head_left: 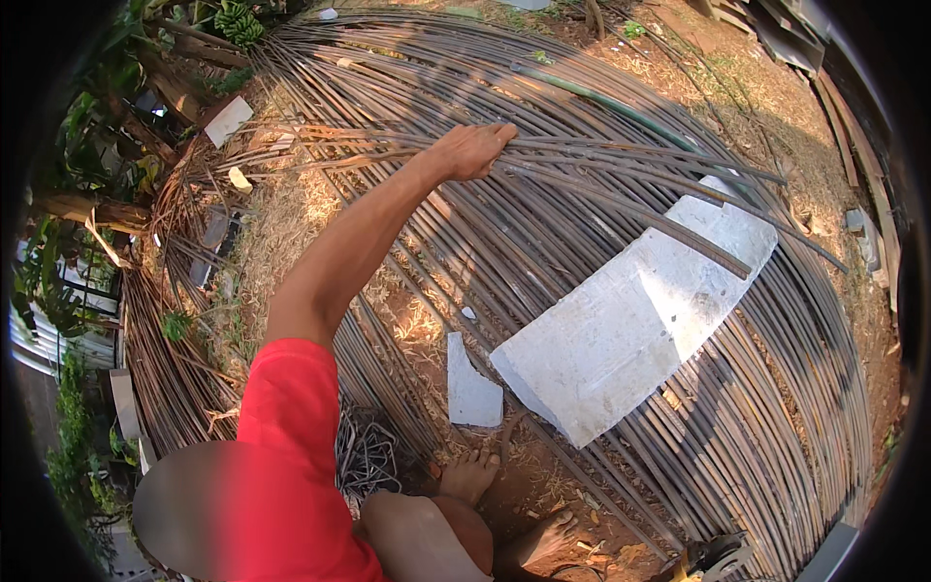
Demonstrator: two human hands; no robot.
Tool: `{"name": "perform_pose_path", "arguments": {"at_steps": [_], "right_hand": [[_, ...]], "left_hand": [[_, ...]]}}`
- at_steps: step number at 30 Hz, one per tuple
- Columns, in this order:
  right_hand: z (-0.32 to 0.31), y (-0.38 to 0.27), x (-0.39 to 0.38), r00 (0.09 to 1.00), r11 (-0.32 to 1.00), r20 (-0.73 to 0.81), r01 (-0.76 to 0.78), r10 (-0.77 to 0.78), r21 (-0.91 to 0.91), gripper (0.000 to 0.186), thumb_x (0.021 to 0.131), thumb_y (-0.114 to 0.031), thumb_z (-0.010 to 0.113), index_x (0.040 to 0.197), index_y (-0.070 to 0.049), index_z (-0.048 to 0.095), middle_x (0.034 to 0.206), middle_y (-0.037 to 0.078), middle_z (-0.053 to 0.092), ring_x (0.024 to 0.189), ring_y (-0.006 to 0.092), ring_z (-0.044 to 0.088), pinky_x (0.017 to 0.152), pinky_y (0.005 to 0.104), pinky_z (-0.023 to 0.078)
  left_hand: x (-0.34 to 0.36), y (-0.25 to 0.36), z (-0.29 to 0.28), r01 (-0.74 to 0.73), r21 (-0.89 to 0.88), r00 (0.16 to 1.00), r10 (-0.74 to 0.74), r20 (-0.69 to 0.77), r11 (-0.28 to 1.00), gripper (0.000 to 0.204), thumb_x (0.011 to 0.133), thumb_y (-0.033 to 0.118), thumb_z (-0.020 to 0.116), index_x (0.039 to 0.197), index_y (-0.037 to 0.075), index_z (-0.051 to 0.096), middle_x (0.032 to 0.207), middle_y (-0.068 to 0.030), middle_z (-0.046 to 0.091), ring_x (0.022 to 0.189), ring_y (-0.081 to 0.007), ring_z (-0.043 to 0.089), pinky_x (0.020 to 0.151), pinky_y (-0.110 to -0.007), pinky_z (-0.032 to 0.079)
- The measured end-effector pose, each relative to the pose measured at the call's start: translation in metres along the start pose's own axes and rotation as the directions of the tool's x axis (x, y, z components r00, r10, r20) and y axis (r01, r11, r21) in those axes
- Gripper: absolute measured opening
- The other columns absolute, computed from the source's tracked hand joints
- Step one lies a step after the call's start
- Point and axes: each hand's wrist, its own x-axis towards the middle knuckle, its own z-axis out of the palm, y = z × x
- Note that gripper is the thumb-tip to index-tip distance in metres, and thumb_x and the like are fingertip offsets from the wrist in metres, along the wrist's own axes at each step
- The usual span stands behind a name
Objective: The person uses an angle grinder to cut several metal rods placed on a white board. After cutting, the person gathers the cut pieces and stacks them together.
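Note:
My left hand [473,150] reaches up on a bare forearm from a red sleeve, fingers closed round long grey-brown steel bars [621,204] that lie crosswise over a broad bed of similar bars [776,388]. To the right and below, a white, stained sheet [621,339] rests on the bed, with some of the crosswise bars over its upper part. A smaller white piece [470,388] lies left of it. A green pipe [601,97] runs among the bars higher up. My right hand is not in view.
My bare feet stand on dirt at the bottom, beside tangled wire [364,446]. A dark tool with yellow [718,553] sits at bottom right. Plants with green bananas [238,24] and more bars [165,359] line the left. Wooden boards [839,126] edge the right.

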Motion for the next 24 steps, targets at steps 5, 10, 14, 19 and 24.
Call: {"name": "perform_pose_path", "arguments": {"at_steps": [5,10,14,19,24], "right_hand": [[0.001,-0.004,-0.006,0.999,0.999,-0.017,-0.033,0.034,0.036,0.062,0.068,-0.027,0.085,0.118,0.002,0.062,0.090,0.009,0.067,0.076,0.0217,0.064,0.073,0.0374,0.054],[-0.005,-0.008,-0.017,0.996,0.989,-0.005,-0.091,0.092,0.112,0.062,0.068,-0.027,0.086,0.118,0.001,0.062,0.090,0.009,0.067,0.076,0.0215,0.065,0.074,0.0371,0.054],[-0.009,-0.016,-0.030,0.992,0.972,0.013,-0.128,0.128,0.199,0.063,0.068,-0.027,0.088,0.118,0.001,0.062,0.090,0.008,0.068,0.077,0.0213,0.066,0.074,0.0368,0.055],[-0.016,-0.022,-0.044,0.988,0.942,0.058,-0.157,0.146,0.296,0.063,0.068,-0.027,0.089,0.117,0.001,0.062,0.090,0.008,0.068,0.077,0.0210,0.067,0.075,0.0365,0.056],[-0.021,-0.029,-0.056,0.986,0.906,0.086,-0.167,0.145,0.390,0.064,0.067,-0.027,0.090,0.117,0.000,0.061,0.090,0.008,0.069,0.077,0.0208,0.068,0.076,0.0362,0.056]], "left_hand": [[0.060,-0.024,0.029,0.079,0.021,0.997,-0.079,-0.015,0.997,0.050,0.086,-0.002,0.062,0.133,0.008,0.046,0.124,-0.0199,0.063,0.115,-0.0449,0.064,0.086,-0.057,0.054],[0.066,-0.024,0.048,-0.051,0.106,0.997,0.057,-0.057,0.993,0.061,0.092,0.013,0.073,0.148,0.015,0.049,0.147,-0.0154,0.052,0.122,-0.0416,0.062,0.095,-0.053,0.056],[0.058,-0.018,0.044,0.025,0.040,0.997,-0.022,-0.071,0.999,0.045,0.097,0.025,0.076,0.138,0.010,0.063,0.140,-0.0144,0.062,0.119,-0.0399,0.065,0.095,-0.053,0.057],[0.017,-0.020,0.031,-0.127,-0.124,0.973,0.100,-0.207,0.984,0.045,0.097,0.046,0.072,0.109,0.003,0.078,0.092,-0.0192,0.075,0.091,-0.0414,0.073,0.080,-0.053,0.057],[-0.052,0.056,0.040,-0.076,-0.340,0.990,0.110,0.082,0.937,0.066,0.097,0.065,0.062,0.103,0.002,0.078,0.075,-0.0227,0.067,0.076,-0.0433,0.066,0.072,-0.053,0.051]]}}
